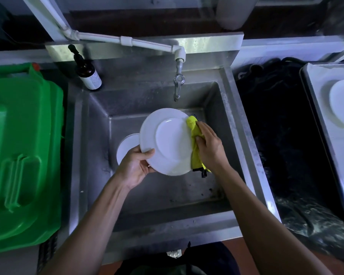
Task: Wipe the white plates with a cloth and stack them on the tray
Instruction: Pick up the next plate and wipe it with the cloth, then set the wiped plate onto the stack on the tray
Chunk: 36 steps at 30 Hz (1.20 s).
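Over the sink (pixel 222 108), the left hand (pixel 134 167) grips the white plate (pixel 167 141) by its near-left rim; the right hand (pixel 209 145) presses a yellow cloth (pixel 195 139) against its right edge. Tray (pixel 314 100) far right.

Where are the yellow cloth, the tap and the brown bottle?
yellow cloth (pixel 193 126): head view, its upper end.
tap (pixel 178 84): head view, the metal spout.
brown bottle (pixel 88 75): head view, its body.

A round white ceramic plate (pixel 167 141), tilted, is gripped at its lower-left rim; a crumpled yellow-green cloth (pixel 195 139) presses its opposite edge.
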### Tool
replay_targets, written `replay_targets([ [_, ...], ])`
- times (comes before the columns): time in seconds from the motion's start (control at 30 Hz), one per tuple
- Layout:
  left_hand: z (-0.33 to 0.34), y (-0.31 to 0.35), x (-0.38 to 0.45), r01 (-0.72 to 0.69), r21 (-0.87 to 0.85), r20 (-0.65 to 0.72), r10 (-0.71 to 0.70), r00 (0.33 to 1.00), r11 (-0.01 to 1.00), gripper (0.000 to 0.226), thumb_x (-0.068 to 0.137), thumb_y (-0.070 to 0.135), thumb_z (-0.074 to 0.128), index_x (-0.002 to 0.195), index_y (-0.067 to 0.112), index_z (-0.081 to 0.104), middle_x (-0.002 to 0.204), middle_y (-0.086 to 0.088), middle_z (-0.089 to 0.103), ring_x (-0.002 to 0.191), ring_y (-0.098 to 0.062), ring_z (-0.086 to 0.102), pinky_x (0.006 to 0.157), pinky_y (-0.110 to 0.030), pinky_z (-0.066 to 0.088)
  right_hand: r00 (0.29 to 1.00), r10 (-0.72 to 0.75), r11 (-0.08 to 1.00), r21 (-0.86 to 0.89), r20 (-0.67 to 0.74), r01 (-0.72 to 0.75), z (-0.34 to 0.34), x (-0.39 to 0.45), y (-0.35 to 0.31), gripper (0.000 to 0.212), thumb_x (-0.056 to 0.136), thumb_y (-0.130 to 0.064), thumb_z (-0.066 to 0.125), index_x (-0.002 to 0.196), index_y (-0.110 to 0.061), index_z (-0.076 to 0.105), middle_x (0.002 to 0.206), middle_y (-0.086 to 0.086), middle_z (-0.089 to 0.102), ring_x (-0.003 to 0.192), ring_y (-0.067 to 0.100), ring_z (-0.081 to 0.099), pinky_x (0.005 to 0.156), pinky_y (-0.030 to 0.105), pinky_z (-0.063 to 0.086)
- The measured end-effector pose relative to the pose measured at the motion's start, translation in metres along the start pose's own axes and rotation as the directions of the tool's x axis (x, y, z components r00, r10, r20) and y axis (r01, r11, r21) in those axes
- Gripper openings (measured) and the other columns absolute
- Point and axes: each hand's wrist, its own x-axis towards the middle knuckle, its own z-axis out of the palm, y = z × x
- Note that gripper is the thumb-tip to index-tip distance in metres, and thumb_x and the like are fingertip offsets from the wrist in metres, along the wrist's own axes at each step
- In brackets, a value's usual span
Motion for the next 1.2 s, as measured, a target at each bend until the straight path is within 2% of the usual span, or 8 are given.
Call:
replay_targets([
  [0.13, -0.003, 0.004, -0.001, 0.038, 0.160, 0.033, -0.044, 0.998, 0.986, 0.039, 0.075, 0.007, 0.070, 0.114, 0.007, 0.068, 0.104, -0.010, 0.074, 0.089, -0.027, 0.071, 0.070, -0.044, 0.062, 0.999, -0.026, 0.999, -0.042, -0.019, 0.025, -0.001, 0.003, -0.007, 0.052, 0.096, -0.005, 0.050, 0.148, -0.013, 0.047, 0.151, 0.003, 0.047, 0.137, 0.023, 0.044, 0.114, 0.035, 0.036],
  [0.27, 0.000, 0.007, -0.001, 0.054, 0.254, 0.071, -0.074, 0.995, 0.966, 0.039, 0.075, 0.011, 0.070, 0.113, 0.003, 0.068, 0.099, -0.013, 0.073, 0.082, -0.027, 0.071, 0.063, -0.035, 0.059, 0.996, -0.079, 0.989, -0.126, -0.030, 0.075, 0.000, 0.005, -0.018, 0.051, 0.097, -0.007, 0.050, 0.147, -0.015, 0.046, 0.150, 0.002, 0.047, 0.133, 0.027, 0.046, 0.104, 0.050, 0.044],
  [0.47, 0.012, 0.007, 0.003, 0.035, 0.374, 0.099, -0.077, 0.992, 0.927, 0.024, 0.091, -0.003, 0.063, 0.114, 0.001, 0.069, 0.102, -0.011, 0.076, 0.086, -0.026, 0.074, 0.061, -0.033, 0.058, 0.980, -0.195, 0.940, -0.292, -0.039, 0.176, 0.008, -0.003, -0.044, 0.049, 0.098, -0.011, 0.050, 0.147, -0.019, 0.048, 0.153, 0.003, 0.045, 0.138, 0.029, 0.042, 0.098, 0.053, 0.043],
  [0.6, 0.020, 0.011, 0.005, -0.005, 0.425, 0.091, -0.038, 0.995, 0.905, 0.021, 0.091, -0.003, 0.065, 0.108, 0.007, 0.072, 0.101, -0.010, 0.077, 0.090, -0.028, 0.075, 0.070, -0.040, 0.059, 0.966, -0.256, 0.913, -0.338, -0.033, 0.230, 0.014, -0.013, -0.055, 0.047, 0.099, -0.014, 0.047, 0.146, -0.020, 0.049, 0.154, 0.002, 0.045, 0.138, 0.030, 0.042, 0.094, 0.054, 0.045],
  [0.83, 0.045, 0.010, 0.007, -0.074, 0.515, 0.045, 0.060, 0.997, 0.854, 0.021, 0.093, -0.001, 0.065, 0.100, 0.016, 0.073, 0.095, -0.004, 0.079, 0.085, -0.025, 0.076, 0.061, -0.037, 0.060, 0.937, -0.345, 0.897, -0.314, -0.061, 0.310, 0.010, -0.028, -0.045, 0.047, 0.096, -0.017, 0.041, 0.139, -0.012, 0.056, 0.145, 0.010, 0.054, 0.120, 0.039, 0.054, 0.093, 0.055, 0.050],
  [1.0, 0.072, 0.004, 0.008, -0.180, 0.705, 0.112, 0.144, 0.983, 0.686, 0.017, 0.097, 0.010, 0.063, 0.100, 0.024, 0.072, 0.096, -0.001, 0.077, 0.090, -0.022, 0.073, 0.069, -0.037, 0.057, 0.928, -0.337, 0.915, -0.289, -0.161, 0.283, -0.031, -0.028, -0.025, 0.043, 0.098, -0.013, 0.048, 0.139, -0.013, 0.057, 0.144, 0.009, 0.055, 0.120, 0.035, 0.055, 0.096, 0.049, 0.051],
  [1.1, 0.097, 0.003, 0.011, -0.262, 0.859, 0.176, 0.227, 0.958, 0.439, 0.028, 0.095, 0.018, 0.061, 0.071, 0.032, 0.059, 0.060, 0.014, 0.053, 0.057, -0.009, 0.050, 0.058, -0.031, 0.038, 0.922, -0.300, 0.931, -0.287, -0.244, 0.227, -0.069, -0.023, -0.008, 0.044, 0.093, -0.001, 0.054, 0.135, -0.009, 0.060, 0.140, 0.010, 0.059, 0.116, 0.038, 0.058, 0.097, 0.045, 0.049],
  [1.2, 0.126, -0.003, 0.016, -0.284, 0.936, 0.220, 0.286, 0.933, 0.207, 0.025, 0.097, 0.023, 0.057, 0.073, 0.026, 0.051, 0.056, 0.010, 0.040, 0.053, -0.015, 0.039, 0.054, -0.032, 0.030, 0.918, -0.278, 0.926, -0.332, -0.283, 0.178, -0.110, -0.022, 0.012, 0.043, 0.093, -0.002, 0.054, 0.135, -0.011, 0.060, 0.137, 0.007, 0.061, 0.109, 0.039, 0.059, 0.093, 0.045, 0.050],
])
